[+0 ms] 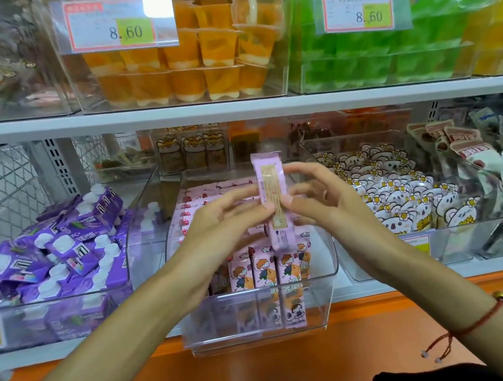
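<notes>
Head view: a slim pink packet (273,200) stands upright just above the middle of the frame, pinched between both hands over a clear bin (218,325). The left hand (228,216) comes in from 8 o'clock, and its fingers (244,198) close on the packet's left edge. The right hand (319,193) comes in from 4 o'clock, with its fingers (296,170) curled on the right edge. More packets of the same kind (265,269) stand in a row in the bin at 6 o'clock from the held one. Purple pouches (57,252) lie at 9 o'clock and bear-shaped packets (401,197) at 3 o'clock. Orange jelly cups (190,52) sit on the shelf (166,111) above, at 12 o'clock.

The grip looks light, on the fingertips and at the edges only. If one hand lets go before the other tightens, the glossy wrapper could slip and drop among the standing row, tipping some over. The bin appears to jut past the shelf front, so a forearm lowered carelessly might nudge it outward.
</notes>
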